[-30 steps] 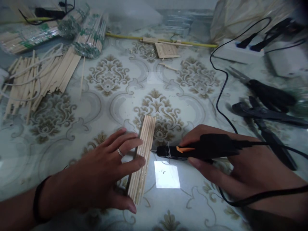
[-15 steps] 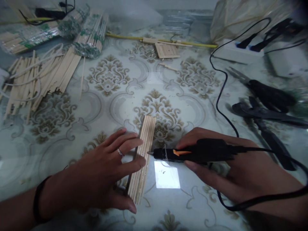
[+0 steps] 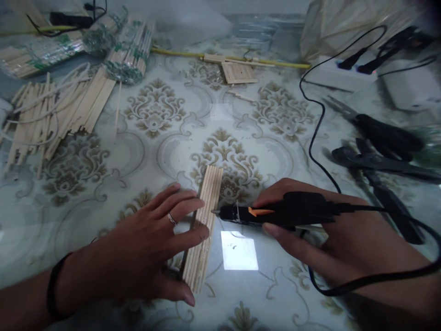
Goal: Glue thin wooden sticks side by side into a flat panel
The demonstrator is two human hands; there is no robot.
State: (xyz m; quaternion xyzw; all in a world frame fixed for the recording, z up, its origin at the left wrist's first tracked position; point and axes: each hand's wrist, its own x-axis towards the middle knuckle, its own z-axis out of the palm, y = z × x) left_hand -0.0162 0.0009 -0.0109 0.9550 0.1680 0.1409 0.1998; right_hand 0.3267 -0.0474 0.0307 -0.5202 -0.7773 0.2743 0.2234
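Left hand (image 3: 144,257) spread flat, fingers pressing the stick panel (image 3: 210,193) at lower centre. Its long axis runs from the bottom edge up and slightly right. Right hand (image 3: 344,248) wrapped around the black glue gun (image 3: 282,214), which lies crosswise with its nozzle pointing left onto the panel's right edge. Upper left, the stick bundles (image 3: 132,46) in wrappers — green print too blurred to read.

No text reads anywhere. Green print on the wrapped stick bundles (image 3: 132,48) at the bench's far left is too blurred to make out. The black tool (image 3: 292,212) carries an orange patch, letters or numbers not legible.
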